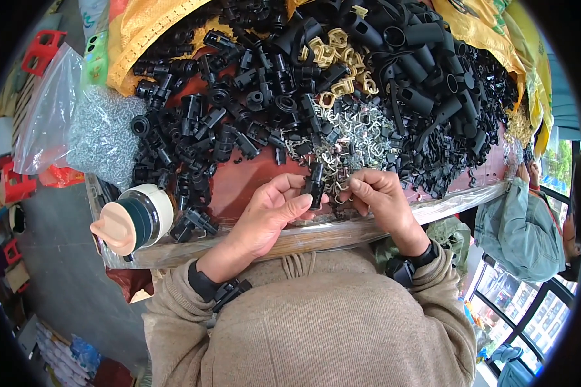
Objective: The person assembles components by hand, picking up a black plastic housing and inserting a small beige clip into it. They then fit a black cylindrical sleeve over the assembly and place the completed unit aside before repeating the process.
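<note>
My left hand [271, 213] holds a small black plastic part [315, 184] upright between thumb and fingers, just above the table's near edge. To its right, my right hand [382, 198] is closed in a pinch. Whatever sits between those fingertips is too small to make out. Beyond both hands lies a heap of small bent silvery metal pieces [361, 132]. Black plastic fittings [226, 138] are piled to the left of the metal heap, and black tube-shaped parts [426, 71] to its right. Tan plastic clips [334, 51] lie farther back.
A cream and green cup [139, 216] with a pink lid stands at the table's left corner. Behind it is a clear bag of small metal pieces [103, 132]. Yellow sacks [155, 29] spill parts at the back. Another person's sleeve [523, 222] is at the right.
</note>
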`<control>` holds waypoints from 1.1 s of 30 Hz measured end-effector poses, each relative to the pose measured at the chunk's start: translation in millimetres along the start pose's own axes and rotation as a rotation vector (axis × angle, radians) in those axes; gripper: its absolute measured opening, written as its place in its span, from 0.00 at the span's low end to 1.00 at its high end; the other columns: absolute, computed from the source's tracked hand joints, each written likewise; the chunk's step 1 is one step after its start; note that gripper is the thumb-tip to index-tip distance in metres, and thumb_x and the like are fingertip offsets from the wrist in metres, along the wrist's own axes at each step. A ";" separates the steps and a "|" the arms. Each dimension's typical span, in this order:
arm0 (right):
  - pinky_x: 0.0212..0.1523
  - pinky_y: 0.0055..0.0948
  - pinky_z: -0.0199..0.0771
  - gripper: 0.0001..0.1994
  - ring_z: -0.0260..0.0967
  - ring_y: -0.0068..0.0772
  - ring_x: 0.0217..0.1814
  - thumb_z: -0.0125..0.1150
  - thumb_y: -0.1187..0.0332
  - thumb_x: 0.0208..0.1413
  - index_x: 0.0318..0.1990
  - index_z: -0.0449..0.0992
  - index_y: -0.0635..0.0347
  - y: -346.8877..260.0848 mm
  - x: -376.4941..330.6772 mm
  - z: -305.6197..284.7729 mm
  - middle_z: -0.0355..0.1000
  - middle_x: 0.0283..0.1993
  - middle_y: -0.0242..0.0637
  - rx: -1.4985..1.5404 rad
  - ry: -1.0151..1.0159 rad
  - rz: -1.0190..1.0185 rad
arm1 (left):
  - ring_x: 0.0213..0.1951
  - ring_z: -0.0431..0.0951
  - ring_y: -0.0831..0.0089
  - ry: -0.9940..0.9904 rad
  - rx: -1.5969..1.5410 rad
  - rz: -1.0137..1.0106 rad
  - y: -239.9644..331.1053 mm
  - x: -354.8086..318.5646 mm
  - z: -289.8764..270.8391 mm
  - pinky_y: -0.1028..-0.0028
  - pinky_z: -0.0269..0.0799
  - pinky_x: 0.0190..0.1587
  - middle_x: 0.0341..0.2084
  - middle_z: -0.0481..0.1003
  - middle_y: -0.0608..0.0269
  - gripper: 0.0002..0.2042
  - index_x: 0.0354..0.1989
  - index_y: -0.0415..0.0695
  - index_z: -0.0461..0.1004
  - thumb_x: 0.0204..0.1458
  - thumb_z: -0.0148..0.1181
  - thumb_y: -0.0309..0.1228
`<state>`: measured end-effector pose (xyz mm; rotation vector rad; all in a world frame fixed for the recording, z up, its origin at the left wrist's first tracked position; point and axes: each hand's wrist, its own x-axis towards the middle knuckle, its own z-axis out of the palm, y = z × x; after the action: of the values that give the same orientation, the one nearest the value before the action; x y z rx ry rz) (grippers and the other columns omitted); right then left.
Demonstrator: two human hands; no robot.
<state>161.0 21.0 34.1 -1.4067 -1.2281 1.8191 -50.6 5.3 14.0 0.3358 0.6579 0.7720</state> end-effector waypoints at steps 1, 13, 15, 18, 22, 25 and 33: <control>0.17 0.14 0.58 0.10 0.58 0.14 0.18 0.47 0.68 0.56 0.27 0.70 0.65 1.3 -0.1 1.8 0.69 0.23 0.31 0.000 -0.003 -0.001 | 0.39 0.72 0.73 -0.023 0.021 0.020 -1.0 0.4 -0.6 0.76 0.68 0.42 0.38 0.71 0.56 0.12 0.42 0.40 0.63 0.50 0.52 0.28; 0.18 0.12 0.57 0.09 0.57 0.13 0.18 0.48 0.66 0.56 0.30 0.68 0.64 7.5 0.0 14.0 0.67 0.24 0.32 -0.096 -0.138 -0.056 | 0.45 0.70 0.67 -0.138 -0.049 0.144 -6.1 5.9 -1.7 0.67 0.64 0.50 0.40 0.70 0.53 0.13 0.42 0.39 0.64 0.49 0.54 0.28; 0.18 0.12 0.57 0.09 0.57 0.13 0.18 0.48 0.67 0.56 0.31 0.66 0.64 6.1 1.2 16.3 0.66 0.23 0.31 -0.017 -0.124 -0.053 | 0.45 0.70 0.67 -0.152 -0.037 0.149 -6.6 6.5 -2.6 0.67 0.64 0.50 0.40 0.70 0.53 0.13 0.42 0.39 0.64 0.49 0.54 0.28; 0.18 0.12 0.57 0.08 0.58 0.14 0.18 0.48 0.68 0.55 0.31 0.66 0.64 4.6 1.8 15.9 0.66 0.23 0.31 0.046 -0.128 -0.041 | 0.45 0.70 0.66 -0.134 -0.051 0.128 -9.8 6.2 -5.0 0.66 0.63 0.51 0.40 0.70 0.53 0.13 0.42 0.39 0.64 0.49 0.54 0.28; 0.19 0.13 0.59 0.07 0.59 0.14 0.19 0.49 0.69 0.55 0.31 0.65 0.63 -0.1 -0.4 9.9 0.67 0.24 0.31 0.091 -0.119 -0.022 | 0.43 0.72 0.66 -0.072 -0.044 0.119 -8.5 4.1 -2.4 0.69 0.67 0.48 0.39 0.71 0.54 0.13 0.43 0.39 0.64 0.49 0.54 0.28; 0.20 0.13 0.60 0.07 0.60 0.14 0.20 0.50 0.69 0.54 0.30 0.66 0.63 -6.6 -4.4 7.3 0.67 0.24 0.31 0.099 -0.041 -0.035 | 0.41 0.73 0.67 -0.073 -0.090 0.043 -5.5 3.8 -2.5 0.72 0.70 0.44 0.39 0.71 0.54 0.14 0.43 0.39 0.64 0.49 0.54 0.28; 0.25 0.21 0.64 0.03 0.64 0.28 0.25 0.57 0.77 0.45 0.28 0.69 0.63 -14.2 4.6 20.5 0.66 0.26 0.33 -0.514 -0.010 -0.789 | 0.35 0.75 0.68 -0.067 -0.103 -0.091 -2.4 0.8 -1.0 0.77 0.73 0.36 0.36 0.72 0.54 0.15 0.43 0.37 0.66 0.48 0.55 0.29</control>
<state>138.6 24.2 45.5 -0.9104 -1.9862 1.0038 -49.6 4.3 11.7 0.2346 0.5646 0.7024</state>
